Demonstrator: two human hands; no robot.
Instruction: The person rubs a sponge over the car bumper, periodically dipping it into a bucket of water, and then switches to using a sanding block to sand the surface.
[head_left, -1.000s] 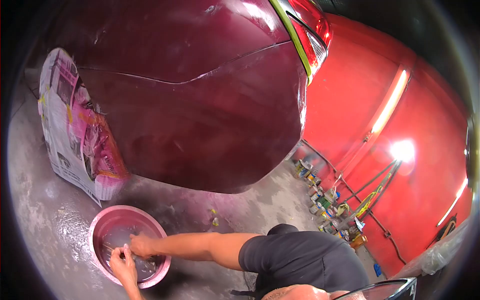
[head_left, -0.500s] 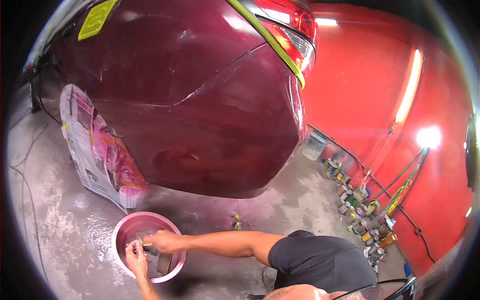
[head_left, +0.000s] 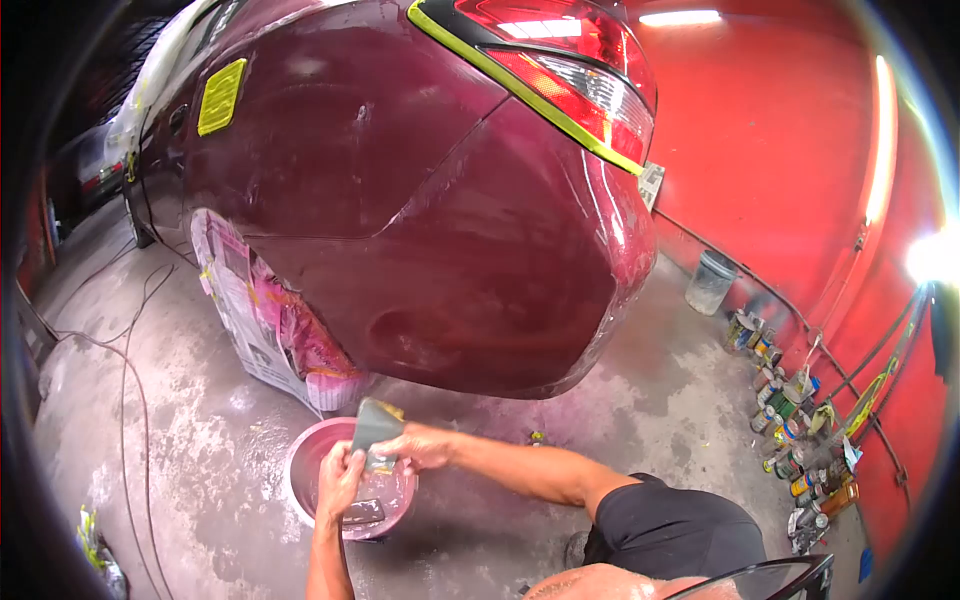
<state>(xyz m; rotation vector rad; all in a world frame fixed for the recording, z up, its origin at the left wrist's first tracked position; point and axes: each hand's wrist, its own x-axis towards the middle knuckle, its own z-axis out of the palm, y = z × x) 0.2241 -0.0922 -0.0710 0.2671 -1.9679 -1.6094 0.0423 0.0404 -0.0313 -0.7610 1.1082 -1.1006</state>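
A grey-green sheet of sandpaper [head_left: 376, 428] with a yellowish edge is held up over the far rim of a pink basin [head_left: 300, 490]. My right hand [head_left: 426, 447] grips its right side, the fingers partly hidden behind it. At the sheet's lower left, my left hand [head_left: 340, 478] pinches the edge between thumb and fingers. Below the hands, a dark rectangular block [head_left: 363, 512] lies in the basin, which holds some water. Beyond them is the dark red car body [head_left: 480, 290], with newspaper [head_left: 255, 320] masking the wheel area.
Yellow-green tape [head_left: 530, 92] borders the tail light [head_left: 580, 85]. Several cans [head_left: 790, 430] and a bucket [head_left: 711, 282] line the red wall [head_left: 760, 130]. A cable [head_left: 128, 400] crosses the wet concrete floor [head_left: 200, 430] at left.
Both hands have risen from inside the basin, and the sandpaper sheet now shows between them. The dark block is now visible lying in the basin. The view has shifted, showing more floor at left.
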